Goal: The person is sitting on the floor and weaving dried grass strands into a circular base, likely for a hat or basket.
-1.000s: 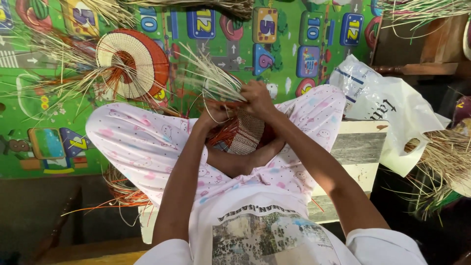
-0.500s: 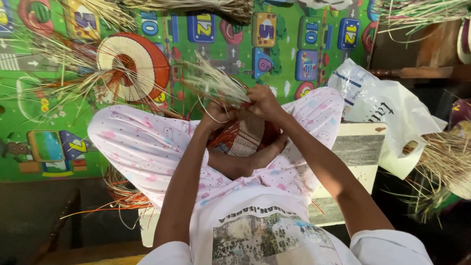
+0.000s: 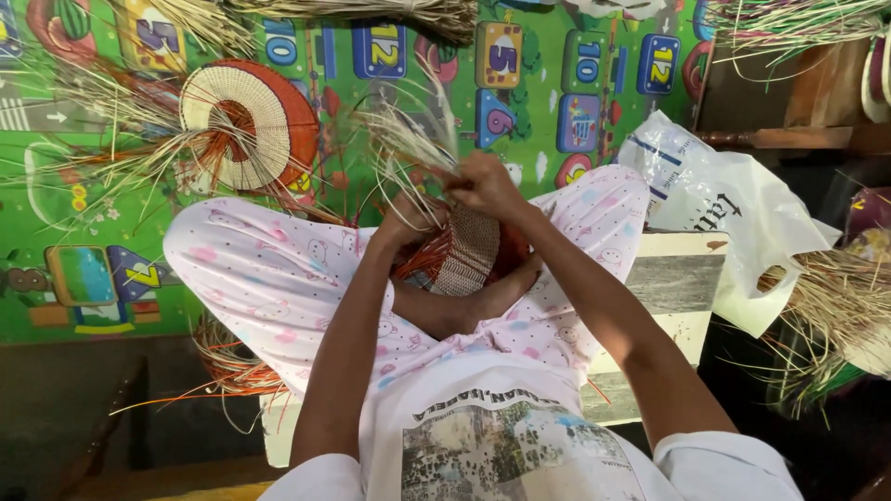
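At the centre of my head view, a half-woven basket piece [image 3: 471, 249] of pale and orange-red strips sits in the lap of the seated person whose hands I am watching, resting against a bare foot [image 3: 506, 289]. The left hand [image 3: 415, 215] is closed on its upper edge at about 9 o'clock of the piece; the right hand [image 3: 484, 184] is pinched shut on a tuft of loose pale straw strands [image 3: 406, 139] that fan toward 11 o'clock. Both legs, in pink patterned trousers [image 3: 269, 278], are crossed around the work. At 10 o'clock lies a round woven fan-shaped disc [image 3: 264, 116], cream with an orange rim, on a green play mat [image 3: 111, 232] with coloured tiles. At 12 o'clock a bundle of dried straw [image 3: 371, 11] crosses the top edge. A white plastic bag [image 3: 733, 204] slumps at 3 o'clock, with more loose straw [image 3: 835, 315] just beyond it. A coil of orange strips [image 3: 227, 362] lies at 8 o'clock.
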